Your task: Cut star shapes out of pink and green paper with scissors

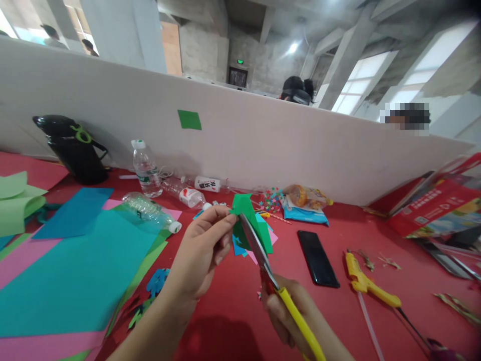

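Observation:
Between its thumb and fingers my left hand (205,245) pinches a piece of green paper (243,204) above the red table. My right hand (289,311) is wrapped round yellow-handled scissors (257,245), whose metal blades point up and left and lie against the green paper near my left fingertips. Whether the blades are closed on the paper is hard to make out. Behind and below it, small blue and pink paper pieces (273,235) lie on the table. Blue and green paper cut-outs (157,282) rest beside my left forearm.
Coloured paper sheets (86,276) cover the left side. Several plastic bottles (146,173) and a black flask (77,150) stand or lie along the white partition (240,135). Rightward are a phone (318,258), a yellow glue gun (370,286), snack packets (306,200) and a red box (436,205).

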Demonstrator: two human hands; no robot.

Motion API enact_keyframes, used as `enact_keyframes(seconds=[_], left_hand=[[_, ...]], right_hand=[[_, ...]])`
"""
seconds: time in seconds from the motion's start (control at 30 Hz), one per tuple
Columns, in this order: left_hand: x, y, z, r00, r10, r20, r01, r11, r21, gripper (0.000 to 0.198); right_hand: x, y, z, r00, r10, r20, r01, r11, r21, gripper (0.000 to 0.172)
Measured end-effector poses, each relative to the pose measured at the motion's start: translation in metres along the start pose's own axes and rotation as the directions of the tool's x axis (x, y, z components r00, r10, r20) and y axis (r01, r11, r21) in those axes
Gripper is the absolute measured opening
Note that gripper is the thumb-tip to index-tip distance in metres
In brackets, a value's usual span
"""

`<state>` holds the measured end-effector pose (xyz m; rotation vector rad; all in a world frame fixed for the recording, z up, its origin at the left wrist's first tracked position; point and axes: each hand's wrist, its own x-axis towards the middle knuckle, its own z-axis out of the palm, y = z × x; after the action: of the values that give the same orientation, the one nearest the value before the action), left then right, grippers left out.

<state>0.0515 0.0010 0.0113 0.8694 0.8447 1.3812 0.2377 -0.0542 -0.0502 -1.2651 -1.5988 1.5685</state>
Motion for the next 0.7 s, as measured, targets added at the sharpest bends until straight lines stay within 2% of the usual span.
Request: enact_keyframes(seconds=[0.1,0.2,0.3,0.43,0.7], left_hand=[[0.000,0.001,-0.003,0.994,0.107,-0.032,-0.101,0.985,0.139,0.008],[0.002,0.004,-0.009,0.988,0.156,0.000,-0.151,0.953,0.262,0.009],[0.003,0.007,-0.014,0.989,0.139,0.051,-0.148,0.940,0.309,0.008],[0.003,0.011,-0.017,0.992,0.111,0.065,-0.125,0.944,0.306,0.005],[0.003,0.015,-0.018,0.994,0.093,0.051,-0.105,0.938,0.332,0.007]], right_hand=[[-0.001,0.000,-0.005,1.000,0.004,0.028,-0.004,1.000,-0.019,0.067],[-0.002,-0.002,-0.012,0.999,-0.016,0.043,0.020,0.996,-0.086,0.067],[-0.004,-0.005,-0.017,0.998,-0.026,0.049,0.032,0.992,-0.122,0.066],[-0.006,-0.008,-0.018,0.997,-0.030,0.068,0.039,0.991,-0.130,0.069],[-0.009,-0.012,-0.019,0.995,0.082,0.056,-0.077,0.994,-0.080,0.071]])
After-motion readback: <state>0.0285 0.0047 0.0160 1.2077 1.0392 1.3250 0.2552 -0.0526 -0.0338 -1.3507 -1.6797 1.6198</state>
